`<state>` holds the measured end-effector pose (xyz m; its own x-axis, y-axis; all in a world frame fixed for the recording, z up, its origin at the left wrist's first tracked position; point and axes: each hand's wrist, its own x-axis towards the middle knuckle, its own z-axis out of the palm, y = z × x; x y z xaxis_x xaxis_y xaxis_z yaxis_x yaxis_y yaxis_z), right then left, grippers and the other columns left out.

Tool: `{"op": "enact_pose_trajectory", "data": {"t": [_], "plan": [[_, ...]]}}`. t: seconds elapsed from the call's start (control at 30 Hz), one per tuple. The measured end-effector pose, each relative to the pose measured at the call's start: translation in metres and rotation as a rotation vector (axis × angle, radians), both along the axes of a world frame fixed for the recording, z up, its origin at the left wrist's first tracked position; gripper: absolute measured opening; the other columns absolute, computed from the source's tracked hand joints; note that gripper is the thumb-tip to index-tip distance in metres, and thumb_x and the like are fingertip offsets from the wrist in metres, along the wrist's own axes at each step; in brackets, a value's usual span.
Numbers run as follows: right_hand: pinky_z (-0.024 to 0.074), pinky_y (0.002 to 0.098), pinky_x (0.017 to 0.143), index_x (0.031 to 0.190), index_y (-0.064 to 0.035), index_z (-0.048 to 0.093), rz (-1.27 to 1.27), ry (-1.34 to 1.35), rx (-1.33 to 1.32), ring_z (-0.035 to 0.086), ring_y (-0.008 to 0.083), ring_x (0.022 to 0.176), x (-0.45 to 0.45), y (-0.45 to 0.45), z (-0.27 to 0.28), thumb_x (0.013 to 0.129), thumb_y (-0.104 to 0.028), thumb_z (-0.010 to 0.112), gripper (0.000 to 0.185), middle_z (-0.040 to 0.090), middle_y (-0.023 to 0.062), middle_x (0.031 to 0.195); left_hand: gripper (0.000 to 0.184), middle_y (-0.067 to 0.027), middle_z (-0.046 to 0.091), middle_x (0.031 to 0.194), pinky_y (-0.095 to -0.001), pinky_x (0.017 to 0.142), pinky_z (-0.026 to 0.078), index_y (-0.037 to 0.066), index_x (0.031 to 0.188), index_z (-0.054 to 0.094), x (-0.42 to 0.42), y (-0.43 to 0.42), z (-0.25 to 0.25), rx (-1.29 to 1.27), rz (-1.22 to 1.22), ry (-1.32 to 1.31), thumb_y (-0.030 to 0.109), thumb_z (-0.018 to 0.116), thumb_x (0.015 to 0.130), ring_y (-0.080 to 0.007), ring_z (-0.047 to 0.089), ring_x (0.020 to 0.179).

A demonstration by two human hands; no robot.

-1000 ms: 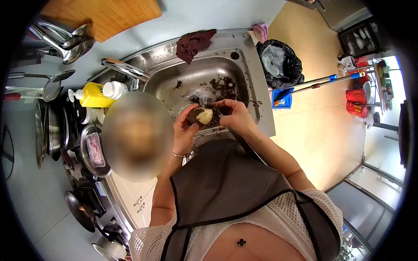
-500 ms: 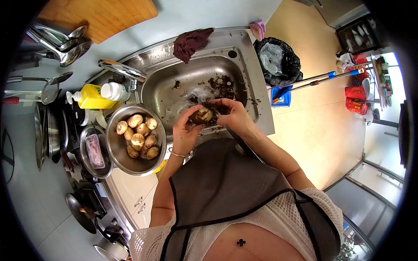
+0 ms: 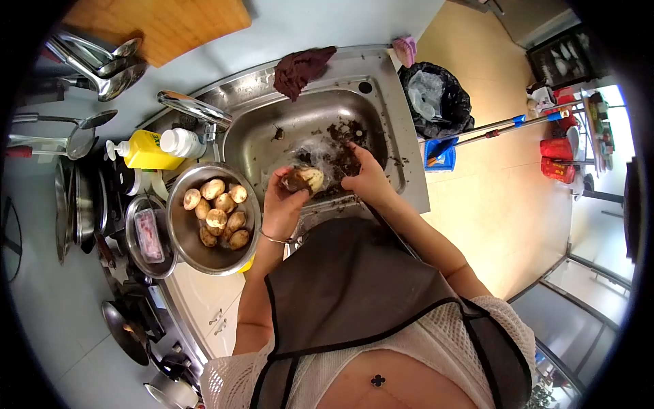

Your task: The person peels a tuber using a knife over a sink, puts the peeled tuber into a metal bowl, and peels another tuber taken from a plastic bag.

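My left hand (image 3: 281, 208) is closed around a taro (image 3: 312, 179), a brown root with its pale flesh showing on the right side. My right hand (image 3: 371, 178) is apart from it, thumb and forefinger spread, just over dark peel scraps (image 3: 340, 153) in the steel sink (image 3: 252, 140). Whether a bit of peel clings to its fingers is hard to see. Water splashes on the sink bottom between and beyond the hands. Left of my left hand, a steel bowl (image 3: 178, 235) holds several pale, brown-patched taros (image 3: 216, 218).
A faucet (image 3: 194, 109), a yellow pump bottle (image 3: 151, 151) and a white bottle (image 3: 180, 143) stand left of the sink. A dark red cloth (image 3: 300, 71) lies on its far rim. Right of it is a black-lined trash bin (image 3: 453, 102). A smaller pan (image 3: 163, 269) holds a plastic-wrapped tray.
My right hand has come away from the taro, moving right and opening toward the scraps. My left hand keeps the taro, shifted slightly left, with more pale flesh now visible.
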<state>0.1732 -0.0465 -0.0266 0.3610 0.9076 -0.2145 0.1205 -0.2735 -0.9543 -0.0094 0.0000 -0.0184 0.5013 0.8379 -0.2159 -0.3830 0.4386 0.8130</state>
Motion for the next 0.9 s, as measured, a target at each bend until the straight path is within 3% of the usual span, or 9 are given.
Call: {"op": "enact_pose_trajectory", "data": {"t": [0.1,0.13,0.2,0.33,0.6,0.7,0.77,0.8,0.9], "plan": [[0.0357,0.0296,0.091,0.126,0.0055,0.030,0.048,-0.172,-0.028,0.040,0.0271,0.114,-0.002,-0.003,0.009,0.057,-0.004,0.063,0.077,0.036,0.0206,0.124,0.044,-0.0092,0.050,0.110,-0.0331,0.080,0.045,0.011,0.124,0.036,0.003,0.005,0.016,-0.207,-0.063,-0.125,0.011,0.049,0.082,-0.0228,0.051,0.100],[0.0357,0.0296,0.091,0.126,0.0055,0.030,0.052,-0.173,-0.027,0.040,0.0271,0.114,-0.005,-0.003,0.010,0.057,-0.004,0.063,0.077,0.036,0.0206,0.124,0.044,-0.0092,0.050,0.110,-0.0331,0.080,0.045,0.011,0.124,0.036,0.007,0.005,0.019,-0.205,-0.060,-0.127,0.011,0.049,0.082,-0.0228,0.051,0.100],[0.0344,0.0311,0.094,0.126,0.0049,0.030,0.075,0.238,0.100,0.041,0.0280,0.114,-0.015,-0.004,0.012,0.056,-0.001,0.063,0.078,0.039,0.0202,0.121,0.039,-0.0074,0.049,0.112,-0.0329,0.080,0.044,0.009,0.122,0.039,0.013,0.003,0.025,-0.269,0.010,-0.071,0.013,0.048,0.084,-0.0214,0.051,0.100],[0.0348,0.0310,0.094,0.126,0.0046,0.030,0.160,0.094,0.185,0.042,0.0264,0.113,-0.028,-0.004,0.029,0.057,0.000,0.063,0.077,0.041,0.0196,0.119,0.041,-0.0070,0.048,0.117,-0.0308,0.081,0.043,0.007,0.126,0.036,0.017,-0.001,0.020,-0.287,-0.022,-0.014,0.013,0.047,0.087,-0.0189,0.050,0.102],[0.0332,0.0355,0.095,0.126,0.0056,0.025,0.314,-0.101,0.090,0.036,0.0355,0.113,-0.025,-0.016,0.055,0.053,-0.003,0.064,0.083,0.035,0.0224,0.118,0.063,-0.0083,0.049,0.117,-0.0277,0.089,0.040,0.007,0.129,0.036,0.008,0.001,0.024,0.372,-0.223,0.374,-0.008,0.058,0.072,-0.0168,0.049,0.103],[0.0338,0.0358,0.094,0.126,0.0040,0.027,0.223,-0.015,0.083,0.037,0.0341,0.112,-0.027,-0.018,0.044,0.053,-0.003,0.065,0.083,0.036,0.0209,0.115,0.064,-0.0078,0.049,0.117,-0.0269,0.088,0.040,0.007,0.127,0.039,0.007,0.003,0.026,0.543,-0.262,0.488,-0.010,0.058,0.069,-0.0163,0.050,0.102],[0.0387,0.0267,0.089,0.122,0.0036,0.036,0.157,-0.025,0.022,0.048,0.0193,0.104,-0.026,-0.020,0.049,0.056,0.009,0.056,0.069,0.049,0.0118,0.111,0.063,-0.0071,0.049,0.117,-0.0270,0.088,0.040,0.007,0.127,0.040,0.004,0.005,0.023,0.521,-0.329,0.480,-0.010,0.059,0.069,-0.0156,0.050,0.102],[0.0387,0.0267,0.089,0.122,0.0036,0.036,0.156,-0.025,0.020,0.048,0.0193,0.104,-0.021,-0.020,0.051,0.056,0.009,0.056,0.069,0.049,0.0118,0.111,0.063,-0.0064,0.049,0.117,-0.0271,0.087,0.041,0.008,0.126,0.040,0.003,0.006,0.022,0.498,-0.390,0.472,-0.009,0.059,0.069,-0.0150,0.050,0.101],[0.0401,0.0237,0.084,0.105,0.0063,0.054,0.134,0.481,-0.146,0.052,0.0140,0.095,-0.006,-0.013,0.059,0.058,0.013,0.051,0.048,0.058,0.0077,0.099,0.061,-0.0059,0.049,0.116,-0.0264,0.084,0.042,0.007,0.127,0.040,-0.003,0.009,0.025,0.208,-0.420,0.242,-0.007,0.059,0.070,-0.0133,0.050,0.100]]}}
